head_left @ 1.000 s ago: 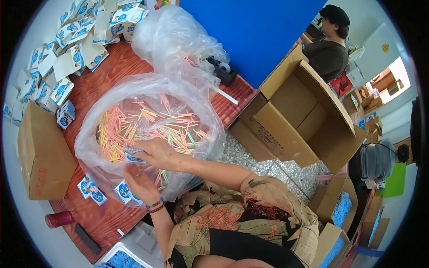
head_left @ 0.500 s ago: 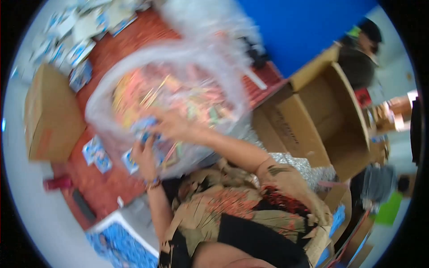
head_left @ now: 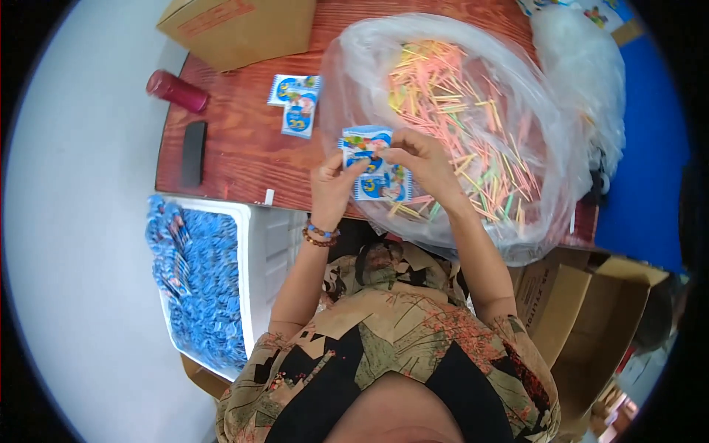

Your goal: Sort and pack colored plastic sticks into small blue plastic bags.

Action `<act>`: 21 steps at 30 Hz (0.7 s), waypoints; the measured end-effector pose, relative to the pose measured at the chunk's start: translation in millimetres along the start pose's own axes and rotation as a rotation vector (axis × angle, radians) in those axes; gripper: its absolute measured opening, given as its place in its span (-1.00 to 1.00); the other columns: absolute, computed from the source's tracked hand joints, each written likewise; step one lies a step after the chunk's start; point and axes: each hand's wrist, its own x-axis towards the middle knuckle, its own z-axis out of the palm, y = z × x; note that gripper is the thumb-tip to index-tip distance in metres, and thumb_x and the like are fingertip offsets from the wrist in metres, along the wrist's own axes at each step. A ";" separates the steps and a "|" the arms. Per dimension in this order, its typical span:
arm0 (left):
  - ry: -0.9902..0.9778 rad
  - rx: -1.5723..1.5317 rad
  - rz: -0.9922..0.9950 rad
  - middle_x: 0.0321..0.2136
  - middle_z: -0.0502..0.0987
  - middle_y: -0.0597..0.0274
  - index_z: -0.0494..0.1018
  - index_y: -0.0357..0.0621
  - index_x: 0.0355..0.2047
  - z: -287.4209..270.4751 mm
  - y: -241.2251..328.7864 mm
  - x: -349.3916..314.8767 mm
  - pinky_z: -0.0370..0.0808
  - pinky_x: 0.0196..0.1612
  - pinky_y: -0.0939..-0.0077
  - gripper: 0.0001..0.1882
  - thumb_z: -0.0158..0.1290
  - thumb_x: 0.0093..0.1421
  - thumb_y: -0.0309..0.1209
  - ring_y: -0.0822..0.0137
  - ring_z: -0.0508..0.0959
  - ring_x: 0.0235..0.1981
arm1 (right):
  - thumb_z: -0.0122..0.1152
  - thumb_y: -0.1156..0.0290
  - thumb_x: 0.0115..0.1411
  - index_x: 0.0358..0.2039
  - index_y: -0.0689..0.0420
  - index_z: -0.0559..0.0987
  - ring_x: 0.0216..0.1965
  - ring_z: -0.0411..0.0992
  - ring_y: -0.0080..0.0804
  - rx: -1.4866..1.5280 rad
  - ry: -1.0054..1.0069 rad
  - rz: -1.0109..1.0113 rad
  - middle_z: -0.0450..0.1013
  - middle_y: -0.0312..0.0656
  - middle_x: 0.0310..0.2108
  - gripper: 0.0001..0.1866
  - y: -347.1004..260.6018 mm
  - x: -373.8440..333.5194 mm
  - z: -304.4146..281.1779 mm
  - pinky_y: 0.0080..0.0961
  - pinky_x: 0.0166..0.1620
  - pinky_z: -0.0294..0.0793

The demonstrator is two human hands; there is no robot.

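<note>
Both hands are pinched on a small blue-and-white printed packet at the near left edge of a big clear plastic bag. My left hand grips its left side with thumb and fingers, and my right hand grips its right side. Just under the fingers is another such packet; whether it is held too I cannot tell. Thin pink, yellow and green sticks fill the open bag. Two more packets lie overlapping on the reddish table, left of the bag.
A closed cardboard box stands at the far left, near a dark red cylinder and a black oblong object. Left of me, a white foam box holds many blue packets. An open carton is at the right.
My view has swung round, so the bag now appears farther right. The hands stay together around the packet, which is now sharper and turned flat between them.
</note>
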 end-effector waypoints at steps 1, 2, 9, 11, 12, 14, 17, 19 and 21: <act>0.034 0.033 0.001 -0.32 0.58 0.35 0.55 -0.27 -0.28 -9.9 0.4 1.9 0.44 -0.20 0.66 -0.86 0.15 0.12 -0.59 0.59 0.50 -0.29 | 0.19 0.48 0.17 -0.16 0.26 0.54 -0.28 0.44 -0.64 0.047 0.029 -0.016 0.51 -0.31 -0.33 -0.77 5.1 0.2 -1.5 -0.64 -0.20 0.43; 0.058 0.033 0.012 -0.33 0.58 0.35 0.57 -0.29 -0.28 -21.7 9.7 8.4 0.46 -0.21 0.64 -0.86 0.14 0.12 -0.57 0.59 0.51 -0.30 | 0.16 0.49 0.19 -0.15 0.27 0.51 -0.26 0.45 -0.61 -0.004 0.048 -0.034 0.49 -0.31 -0.33 -0.78 3.5 -0.7 -4.3 -0.63 -0.18 0.43; 0.133 0.274 -0.019 -0.37 0.60 0.33 0.56 -0.32 -0.23 -122.6 -7.6 87.3 0.46 -0.32 0.69 -0.82 0.14 0.14 -0.53 0.59 0.53 -0.39 | 0.08 0.48 0.24 -0.16 0.29 0.52 -0.29 0.44 -0.63 -0.137 0.008 0.033 0.48 -0.31 -0.35 -0.80 21.3 -16.3 -14.6 -0.63 -0.20 0.45; 0.123 0.597 0.040 -0.37 0.60 0.30 0.56 -0.34 -0.25 -129.2 -15.2 102.3 0.46 -0.33 0.68 -0.80 0.17 0.13 -0.49 0.59 0.53 -0.39 | 0.07 0.47 0.25 -0.16 0.28 0.53 -0.30 0.43 -0.64 -0.231 0.003 -0.001 0.48 -0.32 -0.36 -0.80 23.1 -20.5 -18.8 -0.65 -0.22 0.45; 0.182 0.760 0.038 -0.39 0.61 0.27 0.55 -0.36 -0.28 -132.7 -19.9 104.9 0.48 -0.35 0.64 -0.77 0.21 0.11 -0.43 0.57 0.54 -0.40 | 0.07 0.47 0.25 -0.16 0.28 0.53 -0.30 0.43 -0.64 -0.231 0.000 0.001 0.48 -0.32 -0.36 -0.80 21.5 -22.4 -19.5 -0.65 -0.22 0.45; 0.233 0.818 0.087 -0.39 0.60 0.25 0.53 -0.36 -0.26 -114.8 -20.4 106.3 0.48 -0.34 0.63 -0.73 0.22 0.10 -0.41 0.54 0.55 -0.39 | 0.08 0.46 0.25 -0.16 0.25 0.53 -0.31 0.43 -0.64 -0.214 0.104 0.058 0.48 -0.32 -0.34 -0.81 17.8 -27.7 -26.0 -0.66 -0.21 0.45; 0.353 0.923 0.245 -0.37 0.60 0.21 0.49 -0.36 -0.22 -115.2 -29.6 106.5 0.50 -0.31 0.60 -0.67 0.24 0.08 -0.39 0.48 0.56 -0.38 | 0.08 0.46 0.26 -0.16 0.24 0.54 -0.31 0.43 -0.64 -0.243 0.113 0.046 0.48 -0.32 -0.31 -0.81 17.0 -32.4 -29.9 -0.66 -0.21 0.45; 0.406 0.964 0.346 -0.36 0.59 0.19 0.46 -0.36 -0.19 -119.0 -32.7 109.0 0.51 -0.29 0.59 -0.64 0.24 0.08 -0.38 0.45 0.57 -0.36 | 0.09 0.47 0.26 -0.16 0.25 0.54 -0.31 0.43 -0.63 -0.258 0.104 0.025 0.48 -0.32 -0.31 -0.81 17.6 -34.1 -29.5 -0.66 -0.20 0.45; 0.251 0.739 0.142 -0.26 0.56 0.12 0.43 -0.37 -0.13 -120.8 -31.4 112.5 0.50 -0.21 0.57 -0.59 0.24 0.08 -0.39 0.42 0.56 -0.30 | 0.09 0.47 0.25 -0.16 0.25 0.54 -0.31 0.43 -0.62 -0.274 0.097 0.009 0.48 -0.32 -0.30 -0.81 17.8 -36.6 -30.0 -0.66 -0.20 0.45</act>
